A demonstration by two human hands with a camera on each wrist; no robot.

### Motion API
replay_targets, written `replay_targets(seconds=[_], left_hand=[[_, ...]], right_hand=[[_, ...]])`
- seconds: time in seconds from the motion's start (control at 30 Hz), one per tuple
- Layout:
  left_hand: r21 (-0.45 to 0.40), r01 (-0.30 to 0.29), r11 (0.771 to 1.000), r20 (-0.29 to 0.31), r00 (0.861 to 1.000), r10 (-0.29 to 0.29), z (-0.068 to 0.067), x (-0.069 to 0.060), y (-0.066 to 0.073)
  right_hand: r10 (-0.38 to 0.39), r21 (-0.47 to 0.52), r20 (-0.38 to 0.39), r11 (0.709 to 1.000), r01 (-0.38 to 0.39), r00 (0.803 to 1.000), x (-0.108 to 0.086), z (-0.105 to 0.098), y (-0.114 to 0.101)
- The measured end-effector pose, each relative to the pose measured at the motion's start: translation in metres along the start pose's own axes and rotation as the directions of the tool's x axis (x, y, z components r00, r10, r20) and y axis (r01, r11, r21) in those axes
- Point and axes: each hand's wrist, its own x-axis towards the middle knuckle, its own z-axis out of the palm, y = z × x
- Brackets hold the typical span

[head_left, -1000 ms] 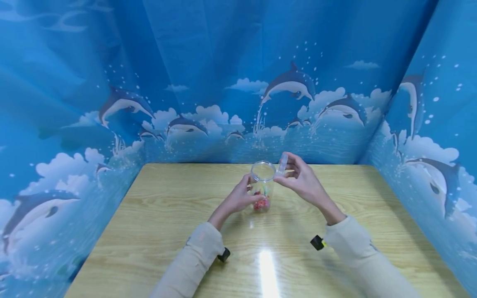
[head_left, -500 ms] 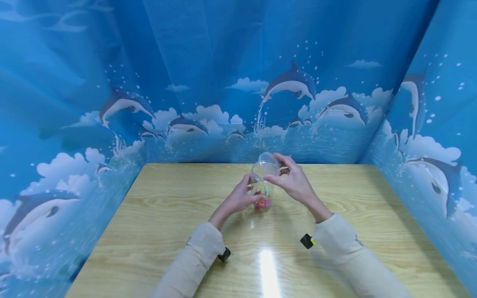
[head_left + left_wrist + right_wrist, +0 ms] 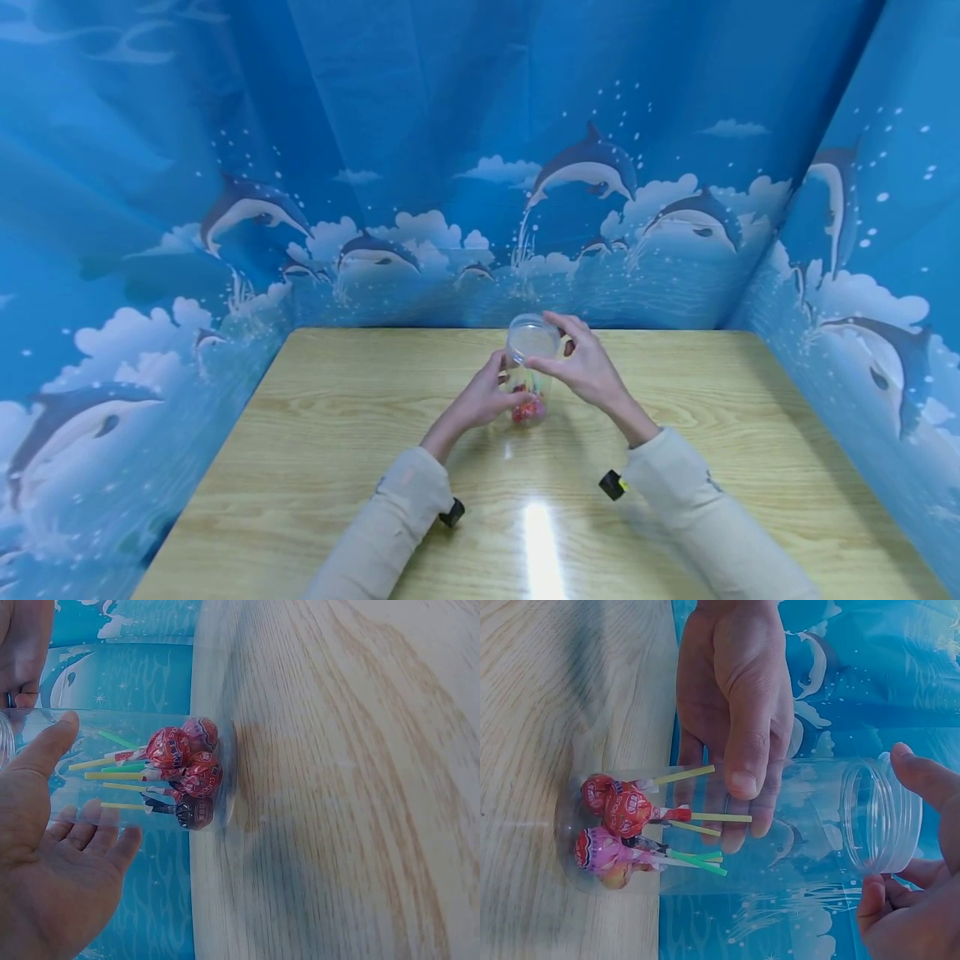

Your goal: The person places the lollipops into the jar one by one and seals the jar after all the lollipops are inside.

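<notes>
A clear plastic jar (image 3: 802, 847) stands upright on the wooden table, with several wrapped lollipops (image 3: 180, 761) at its bottom, sticks pointing up. My left hand (image 3: 483, 400) holds the jar round its side, thumb on the near wall and fingers behind. In the right wrist view the left hand (image 3: 739, 697) shows through the clear wall. My right hand (image 3: 588, 367) grips a clear round lid (image 3: 532, 335) by its edge, thumb on the near side and fingers beyond. The lid lies over the jar's mouth; whether it is seated on the thread I cannot tell.
The wood-grain table (image 3: 337, 467) reaches to blue dolphin-printed curtains (image 3: 420, 167) at the back and both sides. A small black device (image 3: 613, 484) hangs at the right cuff, another black device (image 3: 452, 512) at the left.
My right hand has moved left and turned the lid from on edge beside the jar to flat over its mouth. The left hand and jar have stayed in place.
</notes>
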Motion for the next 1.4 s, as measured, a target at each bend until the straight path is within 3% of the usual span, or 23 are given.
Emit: replay_targets(seconds=[0.5,0.77,0.9,1.03,1.23,1.4], left_hand=[[0.02,-0.016,1.0,0.004,1.0,0.016,-0.001,0.0,-0.001],[0.031,-0.049,0.998,0.004,0.999,0.049,-0.003,-0.001,-0.001],[0.03,-0.047,0.998,0.003,0.999,0.047,-0.002,-0.001,-0.001],[0.021,-0.045,0.999,-0.001,0.999,0.045,-0.002,-0.001,-0.001],[0.011,-0.033,0.999,-0.008,0.999,0.033,-0.002,0.0,0.0],[0.017,-0.034,0.999,-0.011,0.999,0.035,-0.002,0.0,0.0]], right_hand=[[0.013,-0.025,0.053,1.0,-0.012,0.998,0.003,0.0,0.004],[0.065,0.049,0.051,0.997,-0.067,0.997,-0.001,0.002,0.005],[0.07,0.072,-0.008,0.995,-0.069,0.997,-0.01,0.005,0.005],[0.009,0.04,-0.123,0.999,-0.004,0.992,-0.02,0.006,0.005],[-0.13,-0.065,-0.301,0.991,0.116,0.945,-0.03,0.01,0.007],[-0.169,-0.084,-0.354,0.985,0.148,0.92,-0.035,0.008,0.006]])
